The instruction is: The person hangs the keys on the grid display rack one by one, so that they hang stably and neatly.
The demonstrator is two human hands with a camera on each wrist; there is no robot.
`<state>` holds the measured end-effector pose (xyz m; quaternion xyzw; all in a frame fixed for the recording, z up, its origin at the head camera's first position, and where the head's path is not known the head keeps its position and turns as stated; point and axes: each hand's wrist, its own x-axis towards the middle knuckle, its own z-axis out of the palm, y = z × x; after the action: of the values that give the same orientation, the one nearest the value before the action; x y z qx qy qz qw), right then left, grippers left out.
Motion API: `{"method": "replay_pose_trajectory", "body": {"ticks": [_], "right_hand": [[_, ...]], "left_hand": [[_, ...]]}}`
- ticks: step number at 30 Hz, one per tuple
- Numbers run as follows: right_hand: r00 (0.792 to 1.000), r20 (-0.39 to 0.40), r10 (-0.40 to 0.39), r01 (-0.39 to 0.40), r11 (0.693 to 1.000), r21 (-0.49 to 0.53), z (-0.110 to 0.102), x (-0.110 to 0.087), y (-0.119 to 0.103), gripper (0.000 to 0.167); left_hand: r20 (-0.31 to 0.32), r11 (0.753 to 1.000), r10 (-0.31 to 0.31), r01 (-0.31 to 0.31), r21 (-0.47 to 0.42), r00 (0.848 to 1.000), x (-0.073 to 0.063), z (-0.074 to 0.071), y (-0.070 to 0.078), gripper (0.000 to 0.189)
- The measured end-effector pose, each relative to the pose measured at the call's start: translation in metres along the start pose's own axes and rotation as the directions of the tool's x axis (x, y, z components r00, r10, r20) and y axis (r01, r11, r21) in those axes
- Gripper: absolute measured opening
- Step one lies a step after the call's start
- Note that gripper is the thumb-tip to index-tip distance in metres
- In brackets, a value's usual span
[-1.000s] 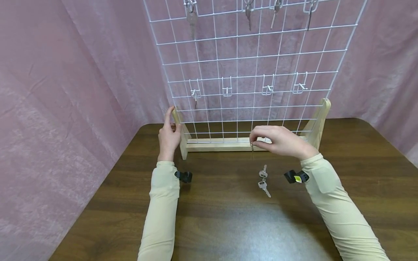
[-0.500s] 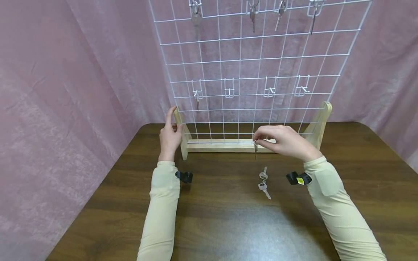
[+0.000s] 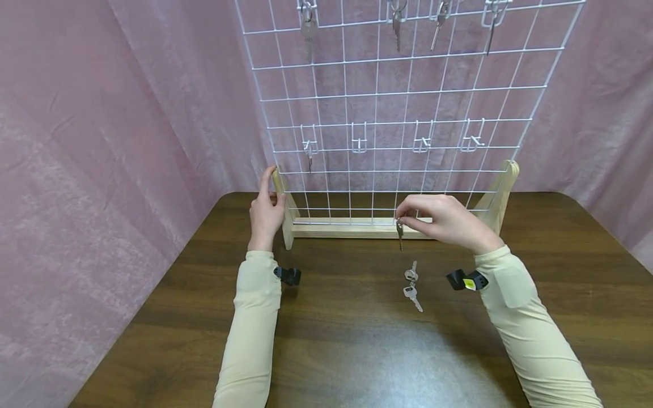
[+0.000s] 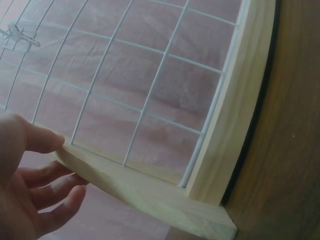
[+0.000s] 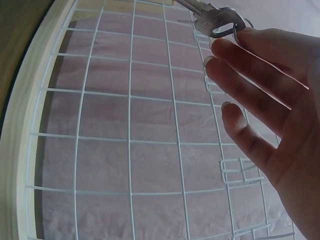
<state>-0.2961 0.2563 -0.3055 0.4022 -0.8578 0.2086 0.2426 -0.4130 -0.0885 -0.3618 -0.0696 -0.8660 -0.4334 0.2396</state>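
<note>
My left hand [image 3: 266,214] grips the left wooden upright [image 3: 286,212] of a stand. In the left wrist view, the thumb lies on one face of this wooden piece [image 4: 135,187] and the fingers curl at its other side. My right hand [image 3: 442,222] pinches a small metal ring, and a key [image 3: 400,234] hangs from it above the table, in front of the stand's lower bar. The right wrist view shows the key's head [image 5: 215,20] and the ring [image 5: 239,34] at the fingertips. Below lie two loose keys, one [image 3: 411,274] just behind the other [image 3: 412,297].
A white wire grid [image 3: 377,122] rises from the stand. Its lower row of hooks holds one key [image 3: 309,158] at the left; the hook [image 3: 359,145] beside it is bare. Several keys hang along the top row. Pink curtain [image 3: 127,141] surrounds the brown table [image 3: 336,340].
My right hand has shifted slightly to the right with the key, which has turned so more of it shows. My left hand keeps its hold on the upright. The head view has shifted a little.
</note>
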Motion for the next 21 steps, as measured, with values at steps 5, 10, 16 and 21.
{"method": "replay_pose_trajectory", "body": {"ticks": [5, 10, 16, 21], "right_hand": [[1.000, 0.009, 0.003, -0.003, 0.999, -0.033, 0.002, 0.000, -0.002, 0.014], [1.000, 0.010, -0.006, 0.007, 0.995, -0.096, 0.006, 0.002, -0.001, 0.014], [1.000, -0.006, 0.004, -0.005, 0.991, -0.135, 0.009, 0.003, 0.002, 0.015], [1.000, 0.011, -0.014, 0.016, 0.985, -0.171, 0.003, 0.010, 0.004, 0.015]], "left_hand": [[-0.003, 1.000, -0.005, 0.005, 0.002, 1.000, 0.000, 0.002, -0.001, 0.065], [0.015, 1.000, -0.004, 0.004, -0.002, 1.000, 0.002, 0.001, 0.000, 0.064], [0.015, 1.000, -0.006, 0.007, -0.010, 1.000, 0.001, 0.001, 0.001, 0.065], [0.007, 1.000, -0.021, 0.021, -0.009, 1.000, -0.001, -0.001, 0.001, 0.065]]}}
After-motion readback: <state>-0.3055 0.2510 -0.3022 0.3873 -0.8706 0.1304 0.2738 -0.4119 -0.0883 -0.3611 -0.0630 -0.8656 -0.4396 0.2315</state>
